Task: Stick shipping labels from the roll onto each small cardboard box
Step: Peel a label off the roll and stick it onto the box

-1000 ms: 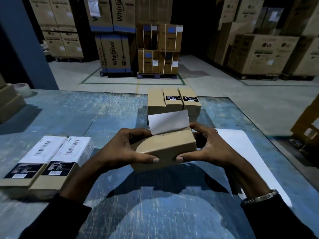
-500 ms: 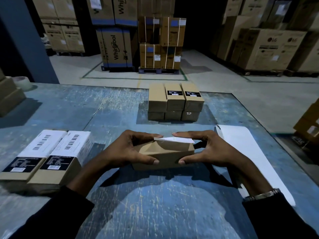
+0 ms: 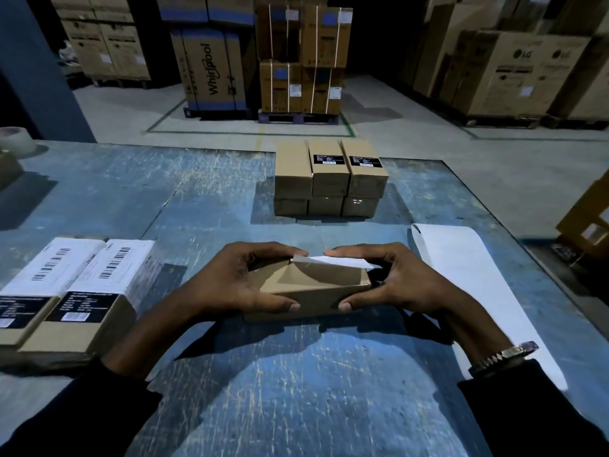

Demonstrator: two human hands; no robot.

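A small brown cardboard box [image 3: 313,288] sits on the blue table [image 3: 296,390] in front of me. My left hand [image 3: 237,285] grips its left end, thumb on the near side and fingers curled over the far top edge. My right hand [image 3: 395,282] grips the right end the same way. A white label [image 3: 333,261] lies low over the box's far top edge under my fingertips, its near part still lifted off the cardboard. The white label strip [image 3: 468,278] lies unrolled on the table just right of my right hand.
Two labelled boxes [image 3: 75,291] lie at the left. A two-layer stack of small boxes [image 3: 329,179] stands behind, at the table's far edge. A tape roll [image 3: 14,141] and another box sit far left. Large cartons on pallets fill the warehouse floor beyond.
The box came down from a raised, tilted hold onto the table. The label, standing upright a second ago, has been folded down over the top of the box.
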